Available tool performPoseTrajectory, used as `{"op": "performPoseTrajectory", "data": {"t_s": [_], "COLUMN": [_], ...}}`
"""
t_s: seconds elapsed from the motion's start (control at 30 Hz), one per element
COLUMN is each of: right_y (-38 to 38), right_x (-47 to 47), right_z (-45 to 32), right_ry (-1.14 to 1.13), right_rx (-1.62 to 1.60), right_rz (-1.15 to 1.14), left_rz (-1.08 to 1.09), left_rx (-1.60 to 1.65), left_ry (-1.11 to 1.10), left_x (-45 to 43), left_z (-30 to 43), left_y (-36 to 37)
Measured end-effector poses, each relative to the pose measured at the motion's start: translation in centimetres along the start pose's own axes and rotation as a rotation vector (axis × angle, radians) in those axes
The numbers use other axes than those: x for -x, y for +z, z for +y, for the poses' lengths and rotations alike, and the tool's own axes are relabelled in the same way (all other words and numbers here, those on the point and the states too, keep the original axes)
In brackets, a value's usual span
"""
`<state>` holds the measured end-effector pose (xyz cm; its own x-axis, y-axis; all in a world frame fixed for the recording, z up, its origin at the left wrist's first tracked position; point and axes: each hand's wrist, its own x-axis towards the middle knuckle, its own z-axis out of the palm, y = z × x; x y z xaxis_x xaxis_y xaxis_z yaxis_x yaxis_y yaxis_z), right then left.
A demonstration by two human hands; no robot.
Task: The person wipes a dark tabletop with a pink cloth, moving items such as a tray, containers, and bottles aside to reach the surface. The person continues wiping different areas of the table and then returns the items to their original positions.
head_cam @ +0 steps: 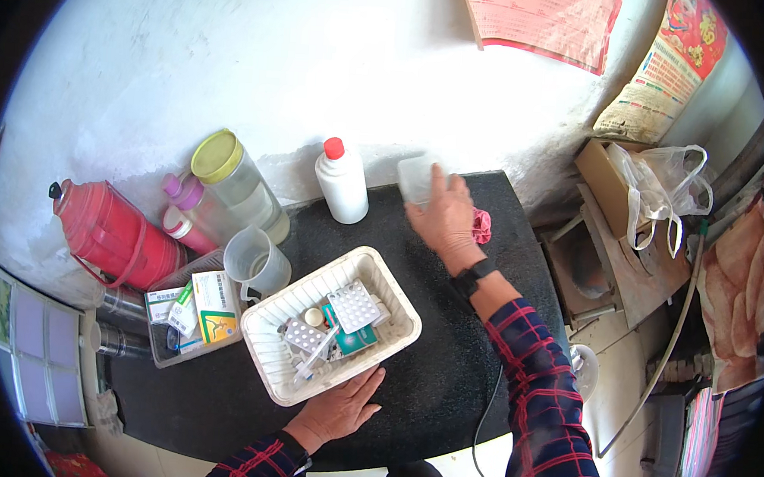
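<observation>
My right hand (444, 219) is at the back of the black tabletop, its fingers over a translucent plastic container (414, 175) by the wall. Blur hides whether it grips the container. Partly behind that hand lies a crumpled pink cloth item (481, 227). My left hand (342, 408) rests with fingers spread at the near side of a white ribbed plastic basket (266, 355), touching or very close to its rim. Inside the basket are blister packs of tablets (354, 307), a teal box (358, 342), a small round cap (314, 317) and a thin clear plastic stick, perhaps a syringe.
A white bottle with red cap (342, 188) stands behind the basket. Leftward are a measuring jug (258, 261), a tray of medicine boxes (188, 358), a tall yellow-lidded jar (248, 189) and a red thermos (116, 234). A cable (486, 412) hangs at the table's front right.
</observation>
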<state>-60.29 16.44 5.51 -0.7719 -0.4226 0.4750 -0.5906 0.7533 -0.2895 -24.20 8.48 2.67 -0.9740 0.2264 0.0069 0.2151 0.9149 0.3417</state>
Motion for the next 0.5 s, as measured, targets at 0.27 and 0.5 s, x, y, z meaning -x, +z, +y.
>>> {"op": "performPoseTrajectory", "data": {"t_s": [0.27,0.5], "right_y": [-2.4,-0.3], "right_x": [-1.8,-1.6], "right_z": [8.3,12.4], "right_ry": [0.287,0.328], "right_rx": [0.128,0.052], "right_rz": [0.056,0.034], "left_rz": [-0.014,-0.017], "left_rx": [-0.028,-0.010], "left_ry": [0.005,-0.004], "left_x": [-0.1,0.0], "left_z": [0.1,0.0], "left_y": [-0.2,-0.1]}}
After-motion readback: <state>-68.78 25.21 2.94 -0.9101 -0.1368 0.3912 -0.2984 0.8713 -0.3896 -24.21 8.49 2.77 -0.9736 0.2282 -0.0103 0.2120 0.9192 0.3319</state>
